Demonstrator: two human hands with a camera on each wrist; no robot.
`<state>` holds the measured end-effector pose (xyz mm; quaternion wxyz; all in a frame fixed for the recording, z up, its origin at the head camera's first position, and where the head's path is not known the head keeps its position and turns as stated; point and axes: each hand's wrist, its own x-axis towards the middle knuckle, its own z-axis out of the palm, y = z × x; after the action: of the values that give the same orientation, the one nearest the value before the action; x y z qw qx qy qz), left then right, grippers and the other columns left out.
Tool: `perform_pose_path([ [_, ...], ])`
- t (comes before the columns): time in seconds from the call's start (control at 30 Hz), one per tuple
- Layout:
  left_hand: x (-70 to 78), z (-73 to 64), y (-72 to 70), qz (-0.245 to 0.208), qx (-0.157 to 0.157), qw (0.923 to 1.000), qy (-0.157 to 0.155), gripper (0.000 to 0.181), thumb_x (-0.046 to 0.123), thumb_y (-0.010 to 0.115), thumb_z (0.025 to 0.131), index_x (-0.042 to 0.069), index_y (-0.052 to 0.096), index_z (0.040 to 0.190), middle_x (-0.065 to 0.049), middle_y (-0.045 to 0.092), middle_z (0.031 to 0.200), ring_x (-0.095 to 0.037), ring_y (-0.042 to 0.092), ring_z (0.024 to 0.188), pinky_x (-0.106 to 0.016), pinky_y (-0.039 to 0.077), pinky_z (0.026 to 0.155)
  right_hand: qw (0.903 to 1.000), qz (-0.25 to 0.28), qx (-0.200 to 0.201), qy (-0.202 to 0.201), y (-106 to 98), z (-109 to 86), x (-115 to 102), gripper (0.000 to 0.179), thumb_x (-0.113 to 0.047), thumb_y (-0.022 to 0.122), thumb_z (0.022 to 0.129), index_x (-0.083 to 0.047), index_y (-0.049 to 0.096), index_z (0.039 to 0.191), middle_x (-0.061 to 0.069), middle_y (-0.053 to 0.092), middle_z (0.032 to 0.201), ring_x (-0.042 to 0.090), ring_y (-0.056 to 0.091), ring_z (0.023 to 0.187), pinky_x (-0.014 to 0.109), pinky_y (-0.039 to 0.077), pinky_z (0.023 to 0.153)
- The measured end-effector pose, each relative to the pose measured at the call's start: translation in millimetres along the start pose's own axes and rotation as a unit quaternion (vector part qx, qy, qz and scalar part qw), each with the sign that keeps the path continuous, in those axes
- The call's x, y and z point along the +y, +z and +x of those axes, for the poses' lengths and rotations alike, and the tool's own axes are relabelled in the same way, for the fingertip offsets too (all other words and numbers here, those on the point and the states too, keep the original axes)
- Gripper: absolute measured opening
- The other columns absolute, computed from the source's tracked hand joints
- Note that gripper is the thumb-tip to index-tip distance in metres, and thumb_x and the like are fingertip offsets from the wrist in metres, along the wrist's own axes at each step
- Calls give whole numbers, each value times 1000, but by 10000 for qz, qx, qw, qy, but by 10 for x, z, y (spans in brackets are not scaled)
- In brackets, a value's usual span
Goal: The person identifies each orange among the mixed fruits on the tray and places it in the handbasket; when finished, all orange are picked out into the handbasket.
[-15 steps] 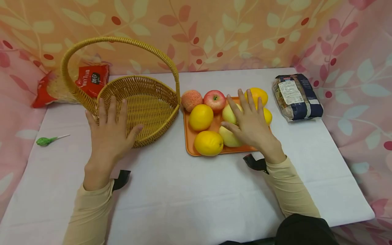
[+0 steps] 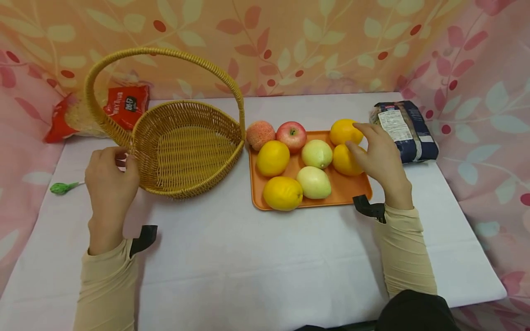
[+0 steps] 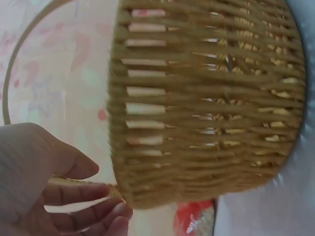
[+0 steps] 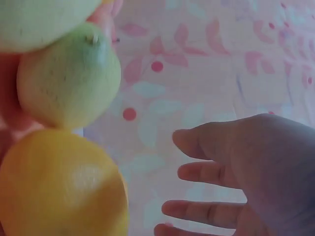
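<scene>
A woven basket (image 2: 194,156) with a tall arched handle stands at left on the table. My left hand (image 2: 112,186) is at its left side, near the base of the handle. In the left wrist view the thumb (image 3: 81,164) is apart from the bent fingers, whose tips lie near the rim; contact is unclear. My right hand (image 2: 383,158) is over the right edge of an orange tray (image 2: 352,193), beside a yellow fruit (image 2: 347,161). Its fingers are spread and hold nothing in the right wrist view. Also on the tray are pale green fruits (image 2: 313,182) and a red apple (image 2: 291,137).
A red bag (image 2: 128,105) lies behind the basket, and a green lollipop (image 2: 64,187) to its left. A dark blue food package (image 2: 407,131) lies beyond my right hand. A rough pinkish-orange round fruit (image 2: 261,134) sits at the tray's back left corner.
Both hands have moved apart. The left went from in front of the basket to its left side, its fingers bending; the right went from above the pale fruits toward the tray's right edge.
</scene>
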<state>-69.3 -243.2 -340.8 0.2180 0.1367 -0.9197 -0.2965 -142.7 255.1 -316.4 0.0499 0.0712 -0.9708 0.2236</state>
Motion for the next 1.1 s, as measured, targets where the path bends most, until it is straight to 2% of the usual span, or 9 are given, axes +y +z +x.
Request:
perform_pose_path([
  [0.1, -82, 24, 15, 90, -147, 9993, -324, 39, 17, 45, 94, -13, 60, 113, -31, 57, 103, -44, 50, 101, -49, 31, 85, 9989, -109, -383, 239, -32, 24, 102, 60, -35, 55, 95, -9, 43, 147, 24, 44, 147, 47, 41, 131, 67, 31, 105],
  [0.17, -123, 39, 33, 179, -274, 9987, -389, 39, 19, 45, 94, -13, 60, 112, -31, 57, 101, -43, 50, 99, -46, 32, 81, 9964, -219, -738, 356, -52, 34, 153, 64, -39, 53, 95, -11, 37, 150, 25, 38, 151, 49, 38, 133, 69, 29, 105],
  [0.27, -166, 44, 63, 256, -321, 9987, -287, 38, 18, 46, 94, -13, 60, 111, -30, 59, 97, -43, 52, 91, -44, 34, 74, 9923, -283, -1163, 312, -51, 47, 204, 69, -40, 56, 94, -12, 32, 153, 26, 36, 151, 50, 37, 133, 69, 28, 106],
  [0.4, -190, 37, 77, 284, -264, 9992, -127, 34, 14, 47, 93, -12, 62, 110, -30, 62, 92, -42, 55, 82, -41, 37, 65, 9885, -293, -1474, 161, -14, 52, 223, 74, -38, 63, 90, -10, 32, 152, 27, 37, 148, 48, 38, 132, 68, 29, 106],
  [0.6, -194, 33, 73, 298, -215, 9993, -18, 32, 11, 48, 93, -12, 61, 110, -32, 63, 92, -43, 56, 81, -41, 38, 63, 9853, -398, -1644, 256, 23, 51, 199, 74, -35, 70, 85, -9, 39, 147, 29, 34, 147, 47, 43, 126, 68, 34, 101],
  [0.83, -194, 32, 65, 338, -225, 9992, 60, 31, 10, 49, 93, -14, 61, 109, -33, 63, 91, -44, 57, 80, -40, 38, 61, 9800, -643, -1858, 294, 53, 26, 182, 74, -36, 74, 81, -10, 42, 143, 30, 39, 137, 50, 48, 114, 67, 39, 95],
  [1.1, -200, 37, 73, 338, -182, 9992, 149, 31, 9, 49, 93, -15, 61, 108, -33, 62, 89, -45, 57, 79, -42, 37, 61, 9806, -751, -1798, 215, 65, 11, 185, 74, -33, 76, 79, -9, 41, 140, 27, 44, 129, 45, 51, 105, 62, 42, 89],
])
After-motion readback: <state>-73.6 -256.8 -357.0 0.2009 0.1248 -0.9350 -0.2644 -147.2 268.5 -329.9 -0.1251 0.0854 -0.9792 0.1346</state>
